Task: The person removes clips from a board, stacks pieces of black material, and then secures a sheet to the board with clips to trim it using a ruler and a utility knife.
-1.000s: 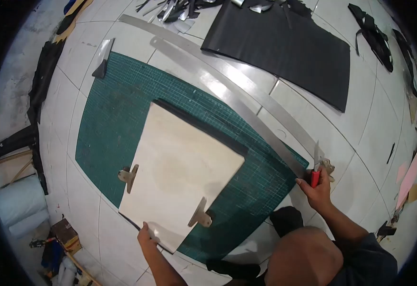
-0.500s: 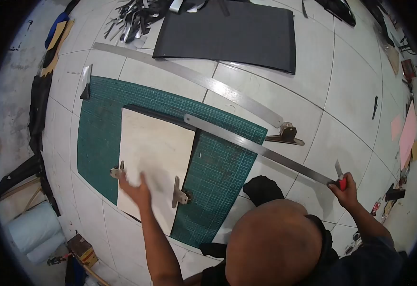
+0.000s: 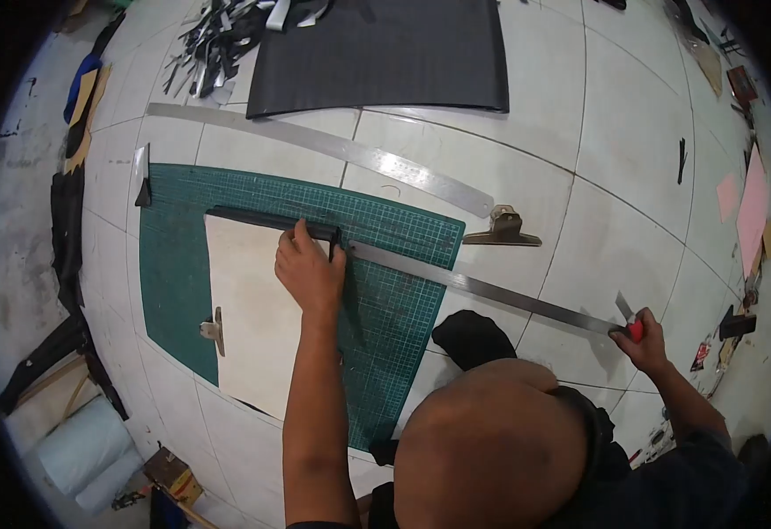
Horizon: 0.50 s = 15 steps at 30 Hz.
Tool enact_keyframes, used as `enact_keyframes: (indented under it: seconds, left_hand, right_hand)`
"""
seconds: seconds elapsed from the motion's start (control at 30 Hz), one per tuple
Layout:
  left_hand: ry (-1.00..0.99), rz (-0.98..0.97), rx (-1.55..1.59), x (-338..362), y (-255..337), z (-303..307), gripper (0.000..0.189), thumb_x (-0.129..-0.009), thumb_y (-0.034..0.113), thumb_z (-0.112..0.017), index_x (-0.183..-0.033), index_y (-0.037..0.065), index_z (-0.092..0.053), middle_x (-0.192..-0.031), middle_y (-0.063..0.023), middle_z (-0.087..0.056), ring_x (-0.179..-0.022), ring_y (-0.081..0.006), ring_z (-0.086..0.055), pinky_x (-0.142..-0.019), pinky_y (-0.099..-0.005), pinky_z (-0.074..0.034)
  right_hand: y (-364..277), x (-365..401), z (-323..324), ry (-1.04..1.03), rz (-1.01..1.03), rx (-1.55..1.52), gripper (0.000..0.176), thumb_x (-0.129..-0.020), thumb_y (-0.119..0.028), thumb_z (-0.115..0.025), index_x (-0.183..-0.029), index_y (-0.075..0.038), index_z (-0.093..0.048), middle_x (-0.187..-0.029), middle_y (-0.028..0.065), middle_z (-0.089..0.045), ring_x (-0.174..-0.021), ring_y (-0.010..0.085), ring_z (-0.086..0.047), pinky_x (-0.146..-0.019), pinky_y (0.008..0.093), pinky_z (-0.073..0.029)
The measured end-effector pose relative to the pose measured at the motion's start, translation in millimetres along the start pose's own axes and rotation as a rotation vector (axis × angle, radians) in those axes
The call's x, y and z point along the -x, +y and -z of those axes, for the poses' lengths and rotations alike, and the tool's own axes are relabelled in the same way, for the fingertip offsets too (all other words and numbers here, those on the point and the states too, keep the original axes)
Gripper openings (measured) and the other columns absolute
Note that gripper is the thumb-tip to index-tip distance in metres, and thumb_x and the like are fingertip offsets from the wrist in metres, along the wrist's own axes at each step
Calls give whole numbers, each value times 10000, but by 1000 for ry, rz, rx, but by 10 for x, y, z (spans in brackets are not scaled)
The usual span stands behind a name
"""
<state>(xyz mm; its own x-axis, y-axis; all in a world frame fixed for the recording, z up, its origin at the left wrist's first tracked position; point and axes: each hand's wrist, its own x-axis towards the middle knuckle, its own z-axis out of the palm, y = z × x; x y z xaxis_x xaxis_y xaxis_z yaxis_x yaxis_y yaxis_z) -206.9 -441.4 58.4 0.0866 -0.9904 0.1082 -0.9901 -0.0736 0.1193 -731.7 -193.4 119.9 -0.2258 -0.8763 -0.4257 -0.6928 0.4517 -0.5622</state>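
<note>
My left hand [image 3: 311, 278] rests at the upper right corner of a cream rectangular board [image 3: 249, 300], thumb apart from the fingers. Its fingertips touch the edge of the black sheet material [image 3: 253, 214] that shows beneath the board. A bulldog clip [image 3: 213, 331] grips the board's left edge; my left forearm covers the right edge's clip. My right hand [image 3: 645, 344] is closed around a red-handled utility knife [image 3: 636, 331], blade pointing up, and the end of a long steel ruler [image 3: 491, 295]. The ruler's far end lies over the green cutting mat [image 3: 174, 264], beside the board.
Another steel ruler [image 3: 324, 145] lies on the tiles beyond the mat, near a loose bulldog clip [image 3: 504, 227]. Further out are a large black sheet [image 3: 385, 62] and a heap of dark strips [image 3: 214, 48]. A metal blade-like tool [image 3: 143, 175] sits at the mat's left corner.
My left hand has moved from the board's left clip up and right to its upper right corner. My right hand still holds the knife and ruler. The view has shifted slightly.
</note>
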Motion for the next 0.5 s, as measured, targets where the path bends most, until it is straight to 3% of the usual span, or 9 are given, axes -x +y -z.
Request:
enact_keyframes:
  seconds: [0.3,0.5]
  left_hand:
    - [-65,-21,-7,-32,23,95,573,-743,216,-751,-1258,48,-563,-1264,-194,-521,-1149,-375,-538,-961,-451,-472]
    - [-59,-29,18,-30,24,129,580,-739,211,-755,-1261,47,-562,-1274,-193,-515,-1149,-381,-538,-966,-453,-472]
  right_hand:
    - [88,-129,-122,-7,9,-119,450,-749,-232,-863,-854,-55,-462,-681,79,-571,-612,148,-537,-581,318,-468]
    - [-26,-220,-41,-22,-16,46,460,-746,-264,-861,-856,-56,-466,-679,86,-582,-620,155,-551,-591,321,-479]
